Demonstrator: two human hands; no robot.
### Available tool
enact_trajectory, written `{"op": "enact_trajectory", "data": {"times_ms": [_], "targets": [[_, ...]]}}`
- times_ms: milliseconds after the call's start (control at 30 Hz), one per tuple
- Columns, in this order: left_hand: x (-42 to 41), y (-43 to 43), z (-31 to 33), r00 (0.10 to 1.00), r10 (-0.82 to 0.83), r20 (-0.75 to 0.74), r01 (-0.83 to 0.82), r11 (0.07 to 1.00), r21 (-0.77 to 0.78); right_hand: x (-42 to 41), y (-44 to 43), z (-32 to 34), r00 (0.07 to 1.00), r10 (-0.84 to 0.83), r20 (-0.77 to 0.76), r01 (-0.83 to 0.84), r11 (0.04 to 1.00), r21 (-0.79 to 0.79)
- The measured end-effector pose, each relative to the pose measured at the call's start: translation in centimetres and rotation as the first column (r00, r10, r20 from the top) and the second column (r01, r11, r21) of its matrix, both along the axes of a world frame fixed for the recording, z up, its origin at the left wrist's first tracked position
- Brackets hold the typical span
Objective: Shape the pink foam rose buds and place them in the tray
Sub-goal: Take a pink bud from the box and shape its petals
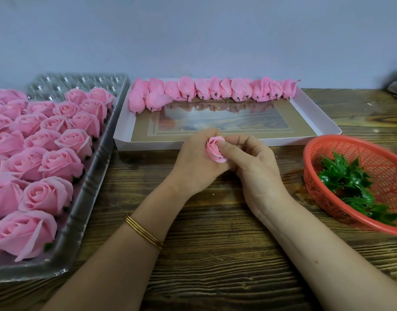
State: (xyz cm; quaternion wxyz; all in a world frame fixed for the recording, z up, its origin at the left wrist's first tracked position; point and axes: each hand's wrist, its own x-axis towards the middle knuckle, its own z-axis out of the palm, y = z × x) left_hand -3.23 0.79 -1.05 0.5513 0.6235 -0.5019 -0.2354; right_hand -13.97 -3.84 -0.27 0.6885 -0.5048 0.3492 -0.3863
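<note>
While L hand (pixel 193 162) & R hand (pixel 255 164) grips pinch pink bud (pixel 214 150), wood table (pixel 215 254), grey wall (pixel 193 37) behind.

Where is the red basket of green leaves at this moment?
Head view, far right: the red basket sits on the wooden table, right of the right hand and in front of the near right corner of the white box, holding the green leaves.

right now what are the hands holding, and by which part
A rose bud: the left hand grips its left side, the right hand pinches its right petals.
</note>
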Motion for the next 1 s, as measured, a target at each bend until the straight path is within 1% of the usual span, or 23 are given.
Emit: {"op": "enact_trajectory", "data": {"times_ms": [133,300,400,533,633,667,733,833,933,1000], "targets": [[-0.1,-0.1,0.0,1.000,0.023,-0.004,-0.023,1.000,0.011,0.0,-0.2,-0.2,1.000,0.028,0.009,-0.028,0.999,0.021],[-0.1,-0.2,-0.1,0.998,0.052,-0.035,-0.053,0.999,-0.005,-0.1,-0.5,-0.2,0.996,0.028,0.088,-0.031,0.999,0.032],[-0.1,-0.4,-0.2,0.997,0.055,-0.053,-0.056,0.998,-0.016,-0.1,-0.5,-0.2,0.997,-0.005,0.074,0.001,0.999,0.044],[0.0,-0.4,-0.2,0.993,0.060,-0.102,-0.065,0.997,-0.047,0.1,-0.6,-0.5,0.999,-0.026,0.045,0.023,0.998,0.053],[0.1,-0.3,-0.1,0.984,0.069,-0.166,-0.083,0.994,-0.077,0.2,-0.6,-0.5,0.992,-0.030,0.126,0.015,0.993,0.114],[0.2,-0.3,0.0,0.980,0.067,-0.189,-0.085,0.992,-0.089,0.1,-0.6,-0.5,0.992,-0.018,0.125,0.005,0.994,0.109],[0.1,-0.3,0.1,0.969,0.063,-0.237,-0.090,0.991,-0.102,0.0,-0.6,-0.6,0.999,0.019,0.041,-0.021,0.999,0.042],[0.1,-0.5,0.0,0.940,0.036,-0.338,-0.081,0.989,-0.120,0.1,-0.3,-1.0,0.991,0.070,-0.114,-0.086,0.986,-0.144],[-0.3,-0.7,-0.1,0.914,0.010,-0.406,-0.067,0.990,-0.127,0.3,0.1,-1.2,0.984,0.112,-0.136,-0.144,0.955,-0.260],[-0.5,-0.7,0.0,0.892,0.003,-0.452,-0.071,0.988,-0.134,0.4,0.3,-1.2,0.984,0.106,-0.142,-0.148,0.934,-0.325]]}}
